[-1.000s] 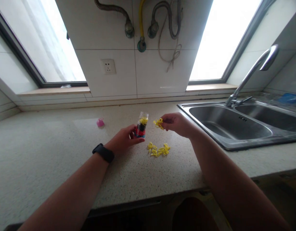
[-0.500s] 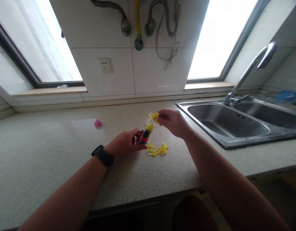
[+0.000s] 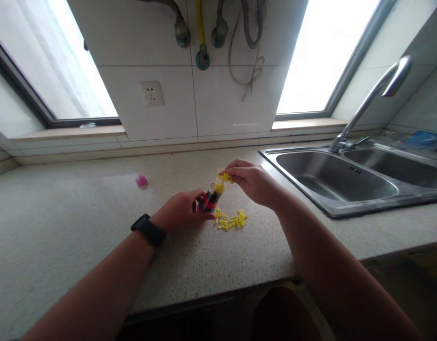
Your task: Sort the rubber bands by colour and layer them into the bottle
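Note:
A small clear jar [image 3: 211,195] leans to the right above the counter, its lower part wrapped by the fingers of my left hand [image 3: 185,208]. Red, black and yellow bands show through its wall. At its mouth, my right hand [image 3: 249,179] pinches a bunch of yellow bands [image 3: 225,177], some partly hidden by the fingers. More yellow bands, a loose pile [image 3: 233,220], lie on the counter just below and right of the jar. The pink cap [image 3: 142,179], with a small loop on top, rests farther left.
The speckled counter [image 3: 79,213] runs along a tiled wall with a socket [image 3: 152,93] and hanging hoses. To the right is a steel double sink [image 3: 332,208] with a tall faucet [image 3: 367,102]. The counter's front edge is near my body.
My right hand has moved slightly left, bringing the yellow bands from beside the jar onto its mouth. The whole view has shifted a little; my left hand still grips the jar.

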A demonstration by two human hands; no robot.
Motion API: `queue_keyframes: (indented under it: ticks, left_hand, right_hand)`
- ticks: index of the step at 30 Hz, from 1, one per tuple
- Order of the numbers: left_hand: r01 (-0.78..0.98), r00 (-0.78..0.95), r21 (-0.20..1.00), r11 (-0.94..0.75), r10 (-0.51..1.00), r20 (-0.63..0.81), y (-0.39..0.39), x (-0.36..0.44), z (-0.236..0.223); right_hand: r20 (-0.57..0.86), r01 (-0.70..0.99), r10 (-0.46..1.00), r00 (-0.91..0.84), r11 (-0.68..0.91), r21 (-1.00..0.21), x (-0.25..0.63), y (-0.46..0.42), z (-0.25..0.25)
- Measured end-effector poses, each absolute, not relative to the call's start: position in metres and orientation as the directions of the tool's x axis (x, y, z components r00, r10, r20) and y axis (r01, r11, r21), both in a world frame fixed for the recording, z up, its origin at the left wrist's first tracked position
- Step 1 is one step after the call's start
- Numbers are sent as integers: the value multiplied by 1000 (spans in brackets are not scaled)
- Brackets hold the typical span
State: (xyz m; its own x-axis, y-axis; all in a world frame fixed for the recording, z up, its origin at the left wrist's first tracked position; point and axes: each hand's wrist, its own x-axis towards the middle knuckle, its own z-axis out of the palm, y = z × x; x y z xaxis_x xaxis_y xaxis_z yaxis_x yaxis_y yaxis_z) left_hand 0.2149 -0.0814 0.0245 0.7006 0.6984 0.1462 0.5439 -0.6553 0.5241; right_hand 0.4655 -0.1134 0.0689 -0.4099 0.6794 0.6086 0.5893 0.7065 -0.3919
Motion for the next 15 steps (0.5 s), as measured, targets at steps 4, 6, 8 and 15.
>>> queue_keyframes:
  ticks: [4,6,8,15]
  left_hand:
    - [553,683,526,-647,713,159,-79,214,21]
    - [547,677,539,-641,717,166,-77,214,20]
    - [530,677,565,-633,716,167,-77,214,20]
    - [498,691,607,-620,706,155,-77,215,20]
  right_hand:
    - [588,527,690,-423,715,-460,465,-117,69]
    - [567,498,706,-425,705,-505,466,-118,70]
    - [543,472,726,-423,688,-551,466,-119,71]
    - [480,411,778,-406,624,-664,467,-114,68]
